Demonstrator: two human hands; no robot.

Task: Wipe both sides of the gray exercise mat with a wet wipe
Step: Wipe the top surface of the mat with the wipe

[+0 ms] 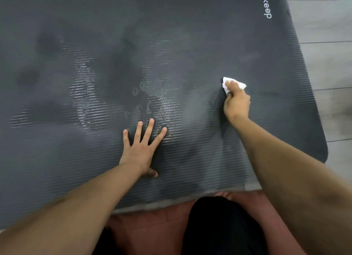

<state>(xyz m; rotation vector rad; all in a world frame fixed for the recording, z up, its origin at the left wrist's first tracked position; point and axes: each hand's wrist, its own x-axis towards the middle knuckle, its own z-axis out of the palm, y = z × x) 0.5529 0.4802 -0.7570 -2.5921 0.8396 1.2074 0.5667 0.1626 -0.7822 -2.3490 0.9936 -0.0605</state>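
The gray exercise mat (95, 45) lies flat on the floor and fills most of the head view, ribbed side up, with a white "keep" logo at its far right corner. Shiny wet streaks cover its middle. My right hand (237, 102) presses a crumpled white wet wipe (241, 84) onto the mat's right part, fingers closed over it. My left hand (142, 150) rests flat on the mat near its front edge, fingers spread and holding nothing.
Light wood-look floor (327, 64) shows past the mat's right edge. My knees, in dark clothing (219, 226), sit at the mat's near edge at the bottom of the view.
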